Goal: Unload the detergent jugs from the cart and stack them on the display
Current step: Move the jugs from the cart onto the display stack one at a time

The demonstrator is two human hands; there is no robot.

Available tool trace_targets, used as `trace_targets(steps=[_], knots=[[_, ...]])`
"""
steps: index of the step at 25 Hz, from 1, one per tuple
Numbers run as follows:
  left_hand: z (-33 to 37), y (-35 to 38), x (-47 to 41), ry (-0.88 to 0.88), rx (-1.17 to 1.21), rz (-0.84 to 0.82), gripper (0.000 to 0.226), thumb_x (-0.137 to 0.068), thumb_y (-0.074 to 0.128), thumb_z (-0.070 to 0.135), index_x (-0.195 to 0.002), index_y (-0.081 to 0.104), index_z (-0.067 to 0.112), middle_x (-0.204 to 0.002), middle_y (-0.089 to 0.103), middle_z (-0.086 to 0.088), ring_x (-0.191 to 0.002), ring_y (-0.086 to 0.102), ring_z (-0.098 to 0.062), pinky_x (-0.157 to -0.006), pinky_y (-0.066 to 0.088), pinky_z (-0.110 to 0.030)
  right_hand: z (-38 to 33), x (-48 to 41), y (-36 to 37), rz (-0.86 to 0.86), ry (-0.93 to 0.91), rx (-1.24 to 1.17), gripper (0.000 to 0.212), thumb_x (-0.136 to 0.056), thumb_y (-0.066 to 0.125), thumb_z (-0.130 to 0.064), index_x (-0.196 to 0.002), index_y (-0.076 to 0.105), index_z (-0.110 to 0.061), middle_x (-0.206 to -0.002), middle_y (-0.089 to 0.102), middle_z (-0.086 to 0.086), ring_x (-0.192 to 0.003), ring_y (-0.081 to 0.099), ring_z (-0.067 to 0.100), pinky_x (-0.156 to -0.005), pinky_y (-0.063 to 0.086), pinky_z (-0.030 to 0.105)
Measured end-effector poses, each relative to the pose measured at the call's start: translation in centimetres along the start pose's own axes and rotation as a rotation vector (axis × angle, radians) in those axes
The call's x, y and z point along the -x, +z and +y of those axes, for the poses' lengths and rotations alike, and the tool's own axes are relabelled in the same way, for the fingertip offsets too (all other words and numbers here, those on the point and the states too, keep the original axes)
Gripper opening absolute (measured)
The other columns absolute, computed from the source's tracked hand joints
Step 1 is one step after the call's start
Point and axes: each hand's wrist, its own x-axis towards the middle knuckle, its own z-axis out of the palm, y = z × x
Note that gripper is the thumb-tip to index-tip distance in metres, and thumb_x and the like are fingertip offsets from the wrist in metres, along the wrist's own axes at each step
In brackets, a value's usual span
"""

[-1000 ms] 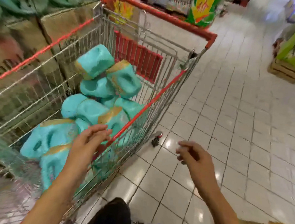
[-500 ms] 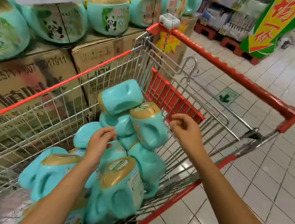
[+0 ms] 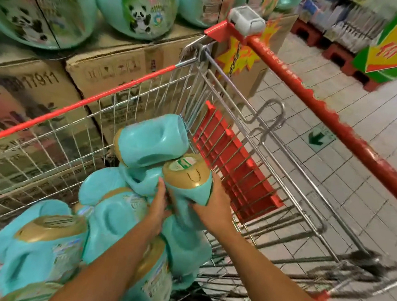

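Head view. Pale tiled shop floor (image 3: pixel 345 209) fills the right half and carries a green arrow sticker (image 3: pixel 317 138). A yellow and green promotional sign (image 3: pixel 391 44) stands at the upper right.

Display: brown cardboard cartons (image 3: pixel 118 72) are stacked along the left. Round teal display jugs with panda labels (image 3: pixel 137 10) stand on top of the cartons.

Cart: a wire shopping cart with a red-trimmed rim (image 3: pixel 126 85) stands just beside the cartons. Its red handle bar (image 3: pixel 315 100) runs diagonally across the right and has a grey lock box (image 3: pixel 247 20) at the far end. A red plastic seat flap (image 3: pixel 234 167) lies against the inner handle-end wall of the basket.

Load: a heap of teal plastic detergent jugs with gold caps (image 3: pixel 42 245) lies in the basket. One teal jug on its side (image 3: pixel 150 141) is at the top of the heap.

Held item: the gold-capped teal jug (image 3: pixel 188 175) sits just below and to the right of the top jug, cap tilted toward the camera, still inside the basket and near the seat flap.

Left grip (image 3: pixel 159 202): grasping the gold-capped teal jug from its left side, fingers running up along the shoulder below the cap.

Right grip (image 3: pixel 214 208): grasping the same jug from its right side, palm wrapped against the body.

Motion blur softens the lower edges.
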Motion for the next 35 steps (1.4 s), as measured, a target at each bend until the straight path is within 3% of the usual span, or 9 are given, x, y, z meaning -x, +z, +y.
trace_targets(steps=[5, 8, 12, 15, 17, 21, 23, 28, 35], knots=[[1.0, 1.8, 2.4, 0.004, 0.078, 0.018, 0.057, -0.098, 0.031, 0.057, -0.127, 0.058, 0.016, -0.136, 0.058, -0.009, -0.107, 0.062, -0.021, -0.081, 0.052, -0.031, -0.6, -0.1, -0.8, -0.025, 0.069, -0.026, 0.076, -0.066, 0.062, -0.015, -0.138, 0.04, -0.026, -0.114, 0.065, 0.003, -0.107, 0.061, 0.029, -0.076, 0.044, 0.029], [1.7, 1.4, 4.8, -0.018, -0.072, 0.082, 0.047, -0.097, 0.037, 0.055, -0.113, 0.064, 0.019, -0.125, 0.065, -0.01, -0.109, 0.065, -0.027, -0.058, 0.053, -0.021, -1.7, -0.4, -1.9, 0.014, 0.16, 0.0, 0.067, -0.066, 0.064, -0.025, -0.129, 0.043, -0.029, -0.09, 0.061, -0.001, -0.093, 0.062, 0.032, -0.067, 0.036, 0.027], [1.0, -2.0, 7.5, 0.138, -0.236, 0.112, 0.045, -0.084, 0.057, 0.057, -0.114, 0.063, 0.025, -0.109, 0.069, -0.003, -0.093, 0.063, -0.016, -0.071, 0.045, -0.027, -3.2, 0.2, -3.7, 0.012, 0.179, -0.071, 0.057, -0.05, 0.057, -0.035, -0.107, 0.053, -0.038, -0.077, 0.062, -0.005, -0.07, 0.06, 0.016, -0.059, 0.043, 0.028], [0.8, -4.4, 9.2, 0.236, -0.115, 0.07, 0.072, -0.067, 0.068, 0.052, -0.132, 0.053, 0.023, -0.115, 0.069, 0.001, -0.093, 0.066, -0.011, -0.072, 0.05, -0.025, -3.9, 1.5, -4.1, -0.085, 0.14, -0.226, 0.051, -0.048, 0.06, -0.028, -0.099, 0.059, -0.035, -0.078, 0.065, -0.002, -0.066, 0.061, 0.016, -0.058, 0.048, 0.029], [0.4, -6.1, 10.3, 0.306, 0.036, -0.022, 0.07, -0.073, 0.066, 0.044, -0.137, 0.049, 0.021, -0.121, 0.069, -0.002, -0.098, 0.07, -0.016, -0.072, 0.056, -0.03, -4.6, 2.5, -3.9, -0.182, 0.108, -0.386, 0.051, -0.05, 0.062, -0.02, -0.1, 0.063, -0.028, -0.078, 0.069, -0.001, -0.066, 0.063, 0.014, -0.055, 0.051, 0.028], [0.3, -8.1, 14.0, 0.316, 0.322, -0.113, 0.074, -0.055, 0.089, 0.045, -0.117, 0.069, 0.01, -0.107, 0.073, -0.016, -0.092, 0.073, -0.029, -0.064, 0.06, -0.038, -5.8, 3.9, -2.7, -0.445, 0.113, -0.678, 0.045, -0.059, 0.063, -0.009, -0.105, 0.063, -0.012, -0.089, 0.07, 0.006, -0.08, 0.066, 0.02, -0.065, 0.055, 0.031], [0.6, -8.3, 15.9, 0.391, 0.328, -0.039, 0.088, -0.039, 0.096, 0.047, -0.114, 0.068, 0.01, -0.105, 0.073, -0.018, -0.089, 0.073, -0.031, -0.063, 0.06, -0.04, -6.1, 4.8, -1.9, -0.538, 0.114, -0.767, 0.04, -0.067, 0.063, -0.01, -0.106, 0.062, -0.009, -0.096, 0.065, 0.014, -0.087, 0.061, 0.027, -0.074, 0.052, 0.035], [0.5, -9.9, 20.4, 0.533, 0.284, 0.196, 0.106, -0.039, 0.092, 0.054, -0.127, 0.058, 0.007, -0.113, 0.07, -0.021, -0.101, 0.069, -0.037, -0.084, 0.056, -0.053, -7.4, 7.1, -0.1, -0.764, -0.002, -0.773, 0.058, -0.073, 0.071, -0.019, -0.128, 0.055, -0.011, -0.118, 0.066, 0.017, -0.103, 0.064, 0.03, -0.088, 0.052, 0.045], [-3.9, -12.8, 29.1, 0.698, 0.424, 0.507, 0.084, -0.049, 0.089, 0.051, -0.117, 0.064, 0.008, -0.105, 0.073, -0.019, -0.088, 0.073, -0.033, -0.065, 0.059, -0.037, -10.9, 12.4, 3.5, -1.066, -0.091, -0.699, 0.053, -0.073, 0.073, -0.018, -0.123, 0.058, -0.01, -0.108, 0.071, 0.011, -0.095, 0.069, 0.023, -0.074, 0.056, 0.032]])
